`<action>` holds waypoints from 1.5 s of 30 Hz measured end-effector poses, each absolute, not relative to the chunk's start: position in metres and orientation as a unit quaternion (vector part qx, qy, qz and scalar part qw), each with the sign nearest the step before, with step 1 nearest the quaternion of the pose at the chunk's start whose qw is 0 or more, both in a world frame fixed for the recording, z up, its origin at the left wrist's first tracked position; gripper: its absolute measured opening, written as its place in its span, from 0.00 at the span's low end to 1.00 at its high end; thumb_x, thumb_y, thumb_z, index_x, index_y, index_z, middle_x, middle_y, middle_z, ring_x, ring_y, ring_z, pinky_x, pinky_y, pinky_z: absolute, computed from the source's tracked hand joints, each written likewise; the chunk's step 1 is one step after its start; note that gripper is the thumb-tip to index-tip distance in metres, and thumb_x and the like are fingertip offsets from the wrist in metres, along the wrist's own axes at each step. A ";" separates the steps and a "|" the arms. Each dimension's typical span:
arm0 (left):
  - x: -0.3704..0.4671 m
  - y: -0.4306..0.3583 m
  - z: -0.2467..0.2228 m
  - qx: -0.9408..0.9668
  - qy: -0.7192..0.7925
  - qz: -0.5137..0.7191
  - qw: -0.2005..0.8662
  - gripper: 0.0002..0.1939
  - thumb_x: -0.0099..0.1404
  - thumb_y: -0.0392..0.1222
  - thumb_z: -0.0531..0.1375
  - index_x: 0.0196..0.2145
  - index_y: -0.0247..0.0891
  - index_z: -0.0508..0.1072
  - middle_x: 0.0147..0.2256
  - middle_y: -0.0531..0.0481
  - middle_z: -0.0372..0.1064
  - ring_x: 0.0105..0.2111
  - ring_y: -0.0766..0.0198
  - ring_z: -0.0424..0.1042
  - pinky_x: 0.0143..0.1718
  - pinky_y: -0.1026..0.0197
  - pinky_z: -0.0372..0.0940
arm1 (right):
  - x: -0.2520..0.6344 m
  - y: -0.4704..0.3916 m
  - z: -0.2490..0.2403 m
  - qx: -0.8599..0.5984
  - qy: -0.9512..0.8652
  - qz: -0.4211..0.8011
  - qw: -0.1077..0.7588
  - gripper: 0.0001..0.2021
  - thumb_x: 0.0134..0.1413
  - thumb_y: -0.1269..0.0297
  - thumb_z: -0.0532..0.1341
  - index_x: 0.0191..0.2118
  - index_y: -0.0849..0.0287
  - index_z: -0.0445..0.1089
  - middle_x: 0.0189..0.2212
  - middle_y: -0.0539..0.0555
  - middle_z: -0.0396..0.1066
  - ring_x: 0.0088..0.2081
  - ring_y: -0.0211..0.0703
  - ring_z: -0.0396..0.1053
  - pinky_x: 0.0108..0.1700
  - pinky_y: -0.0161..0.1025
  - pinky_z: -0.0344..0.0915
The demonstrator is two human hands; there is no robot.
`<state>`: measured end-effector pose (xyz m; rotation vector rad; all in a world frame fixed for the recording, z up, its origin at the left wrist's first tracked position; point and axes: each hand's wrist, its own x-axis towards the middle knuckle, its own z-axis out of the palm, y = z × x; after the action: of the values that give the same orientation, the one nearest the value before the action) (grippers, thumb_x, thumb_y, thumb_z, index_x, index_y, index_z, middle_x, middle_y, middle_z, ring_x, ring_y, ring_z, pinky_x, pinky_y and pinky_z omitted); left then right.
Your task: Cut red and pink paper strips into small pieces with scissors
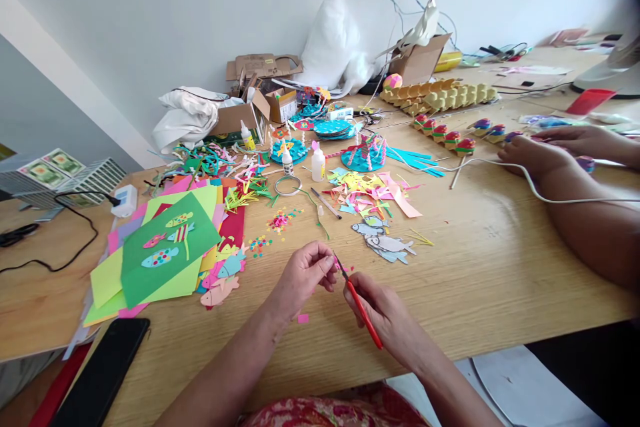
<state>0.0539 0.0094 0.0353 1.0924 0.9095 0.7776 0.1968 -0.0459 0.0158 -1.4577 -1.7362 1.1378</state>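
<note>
In my right hand [380,313] is a pair of scissors [364,315] with red handles, its dark blades pointing up and left. The blade tips meet the fingertips of my left hand [307,270], which are pinched together. Whatever sits in that pinch is too small to make out. Small pink paper bits [344,267] lie just behind the scissors, and a pink paper piece [303,318] rests on the table below my left hand. Cut-out paper fish [387,243] in grey and blue lie beyond my right hand.
Coloured paper sheets [170,253] with fish cut-outs are stacked at left, near a black phone [103,370]. Glue bottles [318,163], paper strips [350,190] and dots [260,245] lie ahead. Another person's arms [565,187] reach in at right, by a white cable [525,180].
</note>
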 end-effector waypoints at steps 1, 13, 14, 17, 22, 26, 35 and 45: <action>0.054 0.009 0.036 0.488 0.408 0.348 0.688 0.08 0.54 0.42 0.56 0.25 0.34 0.62 0.22 0.54 0.62 0.21 0.72 0.62 0.22 0.69 0.59 | 0.197 -0.046 0.016 -0.549 -0.654 0.427 0.298 0.13 0.56 0.56 0.46 0.26 0.58 0.57 0.19 0.46 0.58 0.22 0.34 0.56 0.24 0.30 0.53; 0.057 0.008 0.035 0.509 0.416 0.341 0.672 0.06 0.55 0.40 0.54 0.25 0.34 0.62 0.21 0.55 0.61 0.20 0.73 0.61 0.21 0.69 0.59 | 0.196 -0.046 0.017 -0.585 -0.669 0.357 0.289 0.13 0.55 0.58 0.46 0.24 0.59 0.58 0.17 0.45 0.55 0.20 0.33 0.52 0.22 0.30 0.51; 0.057 0.009 0.034 0.511 0.416 0.338 0.672 0.06 0.55 0.40 0.54 0.25 0.34 0.62 0.21 0.55 0.61 0.20 0.73 0.61 0.21 0.69 0.59 | 0.196 -0.047 0.017 -0.587 -0.669 0.354 0.287 0.14 0.55 0.58 0.46 0.24 0.59 0.58 0.17 0.45 0.55 0.20 0.33 0.52 0.22 0.30 0.50; 0.056 0.011 0.033 0.515 0.415 0.331 0.674 0.06 0.54 0.40 0.54 0.25 0.34 0.62 0.21 0.55 0.61 0.20 0.73 0.61 0.21 0.69 0.59 | 0.197 -0.047 0.016 -0.590 -0.670 0.351 0.284 0.14 0.54 0.58 0.46 0.24 0.60 0.58 0.17 0.45 0.54 0.20 0.33 0.51 0.22 0.30 0.50; 0.055 0.012 0.033 0.510 0.414 0.328 0.679 0.07 0.54 0.42 0.55 0.26 0.34 0.62 0.21 0.55 0.62 0.20 0.73 0.61 0.21 0.69 0.59 | 0.197 -0.048 0.016 -0.589 -0.670 0.354 0.280 0.14 0.55 0.58 0.46 0.25 0.61 0.60 0.17 0.45 0.54 0.20 0.32 0.51 0.22 0.30 0.50; 0.055 0.013 0.034 0.492 0.416 0.333 0.688 0.09 0.54 0.43 0.56 0.26 0.35 0.62 0.21 0.54 0.63 0.19 0.72 0.62 0.20 0.69 0.58 | 0.199 -0.048 0.014 -0.588 -0.672 0.356 0.277 0.14 0.55 0.58 0.46 0.25 0.60 0.60 0.17 0.45 0.54 0.20 0.32 0.50 0.22 0.31 0.49; 0.052 0.012 0.037 0.481 0.414 0.339 0.694 0.08 0.53 0.42 0.57 0.26 0.34 0.62 0.22 0.53 0.65 0.20 0.71 0.64 0.20 0.69 0.59 | 0.200 -0.046 0.018 -0.569 -0.659 0.403 0.281 0.14 0.55 0.56 0.45 0.25 0.59 0.57 0.19 0.45 0.54 0.22 0.33 0.53 0.24 0.30 0.51; 0.049 0.010 0.038 0.459 0.408 0.327 0.718 0.10 0.51 0.43 0.58 0.27 0.34 0.63 0.22 0.53 0.66 0.20 0.72 0.65 0.20 0.69 0.58 | 0.199 -0.046 0.020 -0.558 -0.683 0.382 0.276 0.13 0.56 0.57 0.45 0.26 0.58 0.57 0.20 0.46 0.55 0.22 0.34 0.54 0.25 0.31 0.53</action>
<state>0.0494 0.0103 0.0379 1.0163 0.9023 0.7236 0.1985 -0.0456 0.0195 -1.4991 -1.8351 1.0271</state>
